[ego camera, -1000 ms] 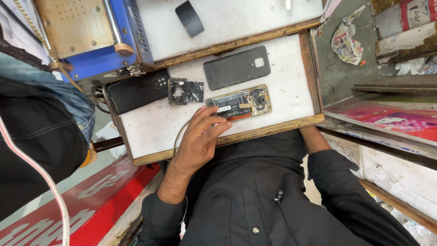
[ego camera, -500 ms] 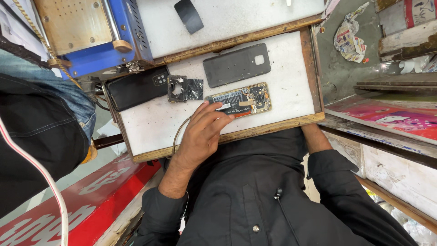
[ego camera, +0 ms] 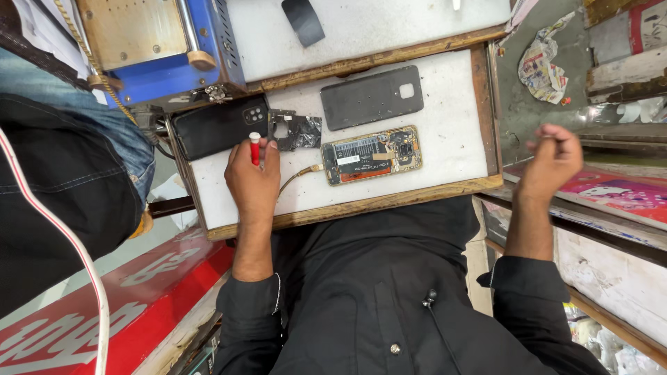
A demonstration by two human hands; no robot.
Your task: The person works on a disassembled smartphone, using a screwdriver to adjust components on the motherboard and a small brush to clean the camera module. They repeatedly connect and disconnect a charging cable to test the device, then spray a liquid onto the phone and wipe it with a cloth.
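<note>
My left hand rests on the white work board and grips a small red-handled tool, held upright beside a black phone. An opened phone with its circuit boards showing lies to the right of that hand, a thin cable leading from it. Above it lie a dark grey back cover and a small black torn-off part. My right hand hovers off the board at the right, fingertips pinched together; I cannot make out anything in it.
A blue machine with a wooden top stands at the back left. A dark flat piece lies on the far white surface. Crumpled paper lies at the right. Another person in dark clothes stands at the left, near a white cord.
My left hand has left the opened phone and moved left, now holding the red-handled tool upright. My right hand has risen into view at the right.
</note>
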